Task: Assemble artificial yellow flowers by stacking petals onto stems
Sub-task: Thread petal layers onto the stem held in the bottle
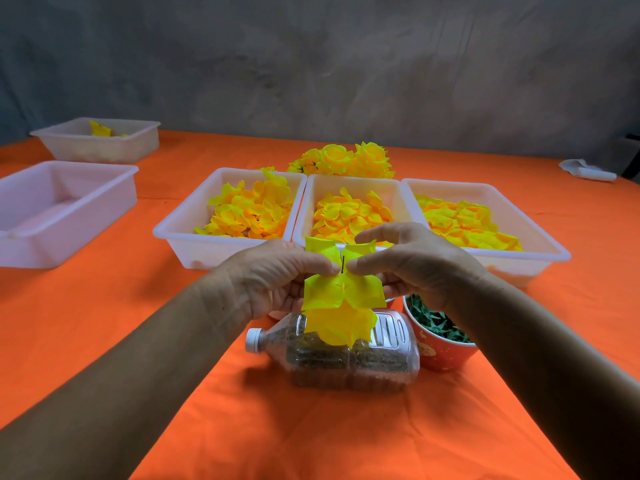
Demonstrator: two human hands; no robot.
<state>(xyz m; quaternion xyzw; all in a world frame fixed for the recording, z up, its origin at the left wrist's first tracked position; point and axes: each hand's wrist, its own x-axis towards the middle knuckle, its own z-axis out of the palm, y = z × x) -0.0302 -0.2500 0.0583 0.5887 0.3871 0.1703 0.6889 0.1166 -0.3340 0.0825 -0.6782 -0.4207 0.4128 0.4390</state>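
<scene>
A partly built yellow flower (341,299) hangs between both hands above a lying plastic bottle. A thin dark stem (342,265) pokes up through the middle of its top petal layer. My left hand (277,278) pinches the petals beside the stem from the left. My right hand (412,265) pinches them from the right, its index finger raised over the petal. Three white trays of loose yellow petals stand behind: left (180,233), middle (308,188), right (540,233). Finished yellow flowers (346,161) are heaped behind the trays.
A clear bottle (346,358) filled with brown grains lies on the orange cloth under the flower. A red cup (440,355) of green leaf pieces stands at its right. Two more white trays (52,216) (104,147) sit far left. White cloth (585,171) lies far right.
</scene>
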